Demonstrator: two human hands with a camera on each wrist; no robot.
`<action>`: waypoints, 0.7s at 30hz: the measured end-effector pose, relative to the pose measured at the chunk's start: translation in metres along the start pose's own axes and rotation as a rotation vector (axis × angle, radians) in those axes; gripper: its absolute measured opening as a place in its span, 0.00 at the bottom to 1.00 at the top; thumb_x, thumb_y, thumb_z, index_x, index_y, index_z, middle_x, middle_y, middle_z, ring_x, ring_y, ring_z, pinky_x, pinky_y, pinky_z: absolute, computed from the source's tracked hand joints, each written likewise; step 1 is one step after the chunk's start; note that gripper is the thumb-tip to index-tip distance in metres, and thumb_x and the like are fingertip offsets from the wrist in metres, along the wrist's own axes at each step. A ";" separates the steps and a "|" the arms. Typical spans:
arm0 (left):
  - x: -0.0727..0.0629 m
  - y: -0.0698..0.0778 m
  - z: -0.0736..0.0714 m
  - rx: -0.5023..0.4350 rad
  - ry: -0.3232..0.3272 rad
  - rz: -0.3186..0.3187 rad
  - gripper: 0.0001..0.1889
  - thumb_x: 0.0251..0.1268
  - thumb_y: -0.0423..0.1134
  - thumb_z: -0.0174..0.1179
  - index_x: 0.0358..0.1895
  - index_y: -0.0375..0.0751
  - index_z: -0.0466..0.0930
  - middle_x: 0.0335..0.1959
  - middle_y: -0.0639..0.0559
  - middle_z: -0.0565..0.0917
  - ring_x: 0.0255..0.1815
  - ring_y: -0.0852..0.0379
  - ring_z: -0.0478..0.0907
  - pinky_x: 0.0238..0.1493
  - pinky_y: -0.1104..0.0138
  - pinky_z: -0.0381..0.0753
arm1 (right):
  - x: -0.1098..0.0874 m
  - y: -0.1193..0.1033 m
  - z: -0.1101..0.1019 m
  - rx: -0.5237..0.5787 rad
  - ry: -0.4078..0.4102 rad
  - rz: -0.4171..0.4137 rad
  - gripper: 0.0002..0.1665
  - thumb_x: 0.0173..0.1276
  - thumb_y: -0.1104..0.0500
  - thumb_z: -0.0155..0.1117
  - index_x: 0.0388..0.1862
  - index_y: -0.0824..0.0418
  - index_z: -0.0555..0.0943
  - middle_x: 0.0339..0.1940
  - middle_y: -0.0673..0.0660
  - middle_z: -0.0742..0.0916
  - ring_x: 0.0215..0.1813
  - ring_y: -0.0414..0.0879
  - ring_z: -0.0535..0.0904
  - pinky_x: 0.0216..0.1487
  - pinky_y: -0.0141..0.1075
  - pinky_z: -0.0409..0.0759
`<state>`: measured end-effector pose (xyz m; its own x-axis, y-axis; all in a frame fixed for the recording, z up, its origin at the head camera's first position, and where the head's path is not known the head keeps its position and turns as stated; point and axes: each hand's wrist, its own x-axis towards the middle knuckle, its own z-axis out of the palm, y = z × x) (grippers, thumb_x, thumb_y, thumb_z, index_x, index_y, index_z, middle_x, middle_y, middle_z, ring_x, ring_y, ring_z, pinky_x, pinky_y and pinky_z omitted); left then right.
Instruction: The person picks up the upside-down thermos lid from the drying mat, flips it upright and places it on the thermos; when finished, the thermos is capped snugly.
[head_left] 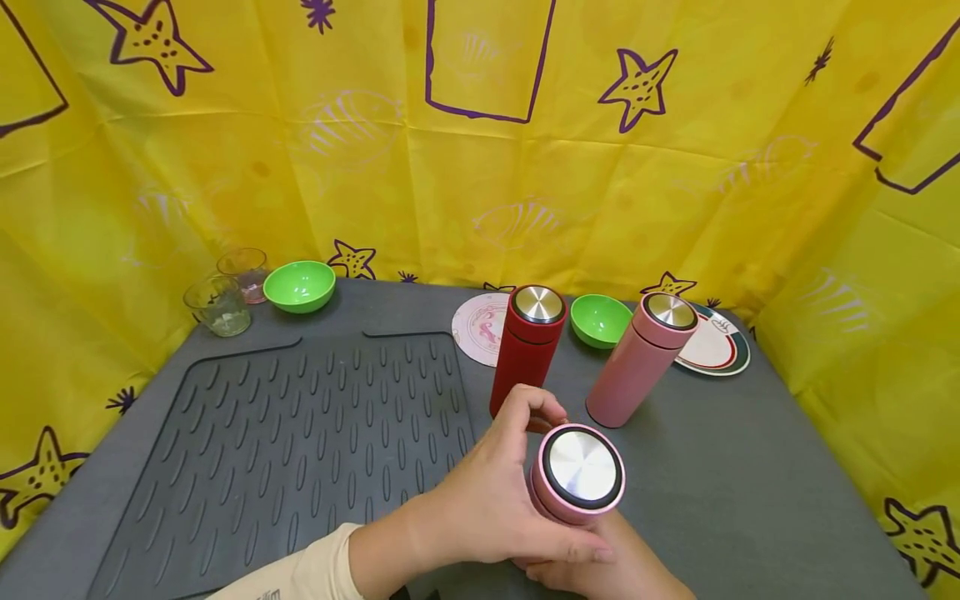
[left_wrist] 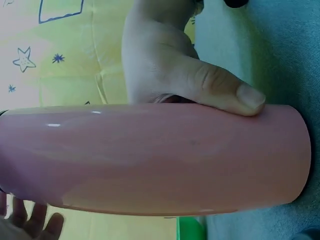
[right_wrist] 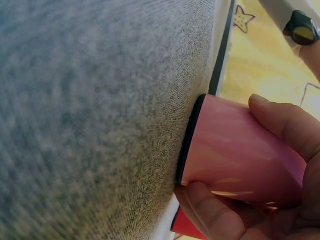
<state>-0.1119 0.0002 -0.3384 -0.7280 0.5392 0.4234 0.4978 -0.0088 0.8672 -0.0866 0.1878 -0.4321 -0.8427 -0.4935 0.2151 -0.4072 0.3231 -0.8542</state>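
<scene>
Both hands hold an upright pink thermos bottle (head_left: 581,475) with a silver lid, near the table's front. In the head view my left hand (head_left: 498,492) curls round its upper part, thumb on the near side. Left-hand fingertips (left_wrist: 37,222) show beyond the bottle near its top in the left wrist view. My right hand (right_wrist: 295,140) grips the lower part with thumb and fingers. Its base is close to the grey cloth; whether they touch I cannot tell. Behind it stand a red thermos (head_left: 531,346) and another pink thermos (head_left: 637,367).
A dark ridged drying mat (head_left: 315,442) covers the left half of the table. Glass cups (head_left: 220,308) and a green bowl (head_left: 300,287) stand at the back left. A pink patterned plate (head_left: 476,329), another green bowl (head_left: 600,321) and a rimmed plate (head_left: 716,342) lie behind the bottles.
</scene>
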 end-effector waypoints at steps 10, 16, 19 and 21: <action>0.003 -0.010 -0.007 0.035 -0.042 0.200 0.35 0.44 0.35 0.71 0.62 0.47 0.71 0.53 0.59 0.77 0.56 0.61 0.71 0.54 0.63 0.75 | -0.002 0.003 0.001 0.034 -0.008 0.005 0.43 0.47 0.61 0.81 0.61 0.52 0.69 0.49 0.48 0.81 0.46 0.43 0.78 0.48 0.36 0.78; 0.002 -0.009 -0.009 0.058 -0.058 0.238 0.42 0.44 0.37 0.71 0.67 0.46 0.62 0.61 0.56 0.69 0.61 0.58 0.66 0.59 0.61 0.71 | 0.000 0.004 0.002 -0.017 0.005 -0.052 0.41 0.45 0.65 0.80 0.59 0.53 0.71 0.46 0.46 0.81 0.43 0.41 0.78 0.45 0.35 0.78; -0.002 -0.003 -0.004 0.106 0.011 0.149 0.47 0.40 0.42 0.78 0.64 0.50 0.56 0.60 0.56 0.63 0.62 0.58 0.63 0.60 0.62 0.69 | 0.004 0.002 0.004 -0.110 0.035 -0.042 0.39 0.44 0.64 0.80 0.56 0.58 0.71 0.43 0.45 0.80 0.41 0.39 0.75 0.39 0.34 0.77; -0.003 0.000 -0.001 0.158 0.073 0.090 0.46 0.36 0.47 0.81 0.60 0.51 0.59 0.56 0.59 0.66 0.59 0.60 0.64 0.57 0.63 0.70 | 0.005 0.000 0.005 -0.102 0.022 0.010 0.38 0.47 0.60 0.81 0.56 0.59 0.71 0.43 0.46 0.79 0.42 0.39 0.74 0.40 0.34 0.78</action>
<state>-0.1104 -0.0022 -0.3398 -0.7063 0.4799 0.5205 0.6262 0.0805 0.7755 -0.0891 0.1815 -0.4335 -0.8539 -0.4727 0.2177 -0.4315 0.4093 -0.8039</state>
